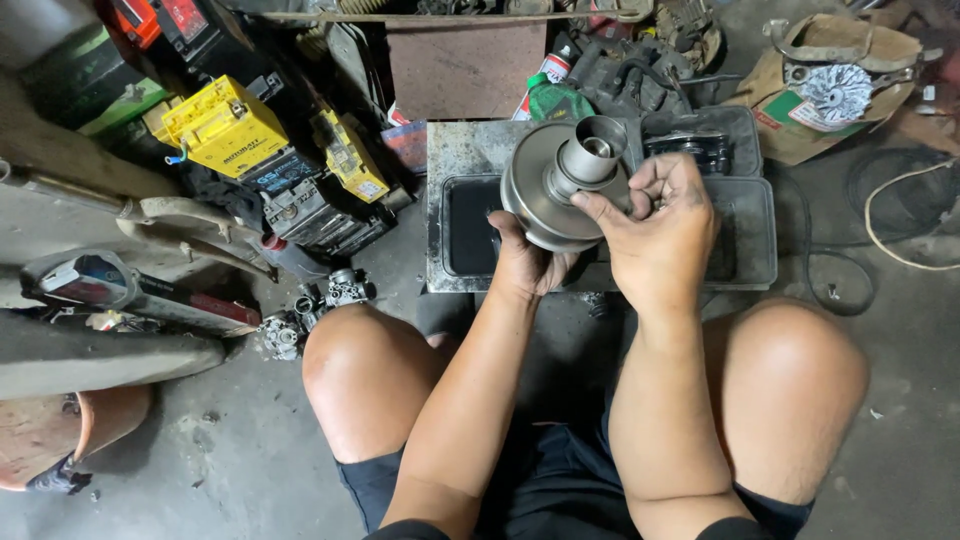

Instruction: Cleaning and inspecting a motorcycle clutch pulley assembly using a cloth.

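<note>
I hold a round grey metal pulley [545, 190] with a hollow centre sleeve [592, 155] up above a tray. My left hand [525, 262] grips the disc from below and behind. My right hand [660, 235] is on the right side of the pulley, fingers curled against the sleeve and the disc's face. Both hands are grimy. My bare knees frame the bottom of the view.
A dark plastic tray [760, 240] with oily liquid lies on a metal sheet [455, 150] under the hands. Yellow batteries [225, 125] and black ones stand at the left. A carburettor [335, 295] lies by my left knee. A finned metal part [838, 90] rests on cardboard, upper right.
</note>
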